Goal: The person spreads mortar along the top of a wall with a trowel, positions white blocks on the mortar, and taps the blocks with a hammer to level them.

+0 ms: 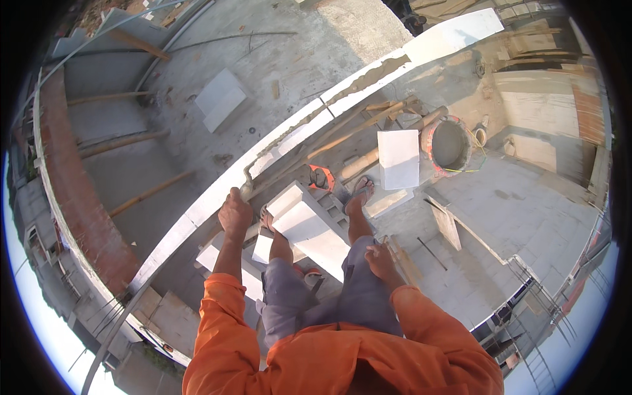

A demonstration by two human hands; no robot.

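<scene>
My left hand (236, 212) is closed around what looks like a trowel (247, 188), whose bent grey neck reaches to the top of a low white block wall (197, 210). Along that wall top runs a strip of grey mortar (289, 133), thicker and wider farther up to the right. Against my right thigh rests my right hand (382, 261), its fingers curled with nothing seen in them. Between my legs leans a long white block (309, 224). Another white block (399, 158) stands beyond my right foot, beside a bucket of grey mortar (450, 145).
An orange, broken-looking container (321, 178) lies by my feet, near wooden poles (359, 164) along the wall. More white blocks (221, 100) lie on the concrete floor across the wall. A thin dark rod (432, 254) and a plank (445, 225) lie at the right.
</scene>
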